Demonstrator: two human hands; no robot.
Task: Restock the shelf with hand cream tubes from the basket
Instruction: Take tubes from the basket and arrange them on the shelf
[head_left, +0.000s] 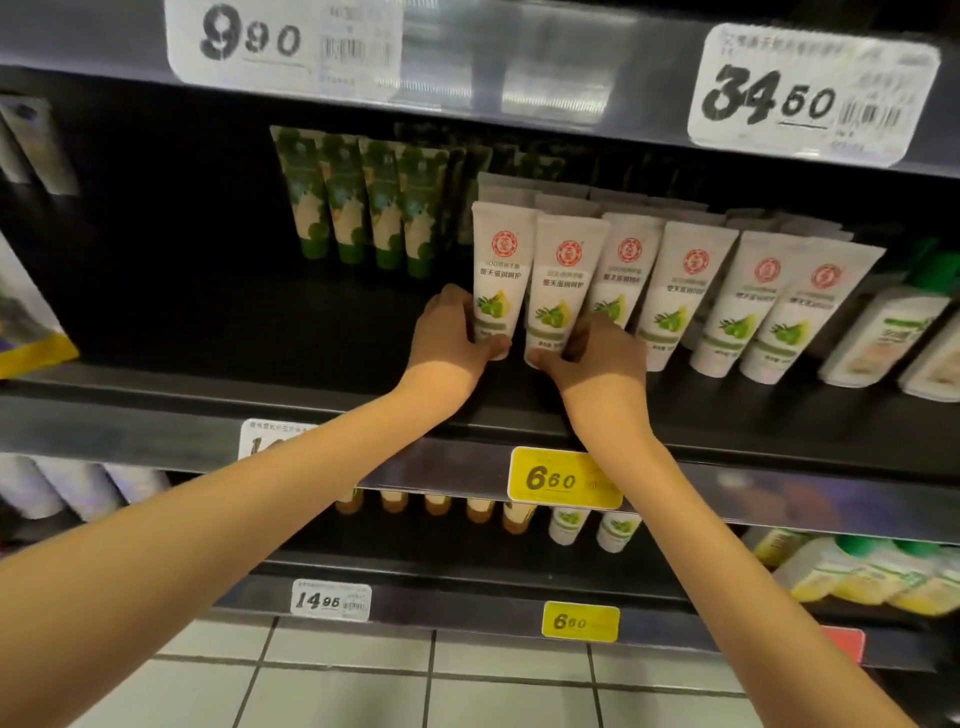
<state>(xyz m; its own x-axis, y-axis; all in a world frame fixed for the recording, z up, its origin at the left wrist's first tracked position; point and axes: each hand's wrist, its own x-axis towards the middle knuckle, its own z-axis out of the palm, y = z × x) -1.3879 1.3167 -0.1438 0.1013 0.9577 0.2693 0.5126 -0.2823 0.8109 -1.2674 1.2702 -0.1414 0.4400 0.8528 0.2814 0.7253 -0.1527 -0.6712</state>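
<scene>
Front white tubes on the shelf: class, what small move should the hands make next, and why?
Probably settle both tubes in line with the row and let go: the left hand grips the end tube, the right hand the second tube, both upright at the row's left end.

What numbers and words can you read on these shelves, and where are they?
"9 90": top left white tag.
"34 50": top right white tag.
"6 60": upper yellow tag, below the tubes.
"14 95": lower white tag.
"6 60": lower yellow tag.
Too blurred to read: the print on the white hand cream tubes and the tags' small print.
</scene>
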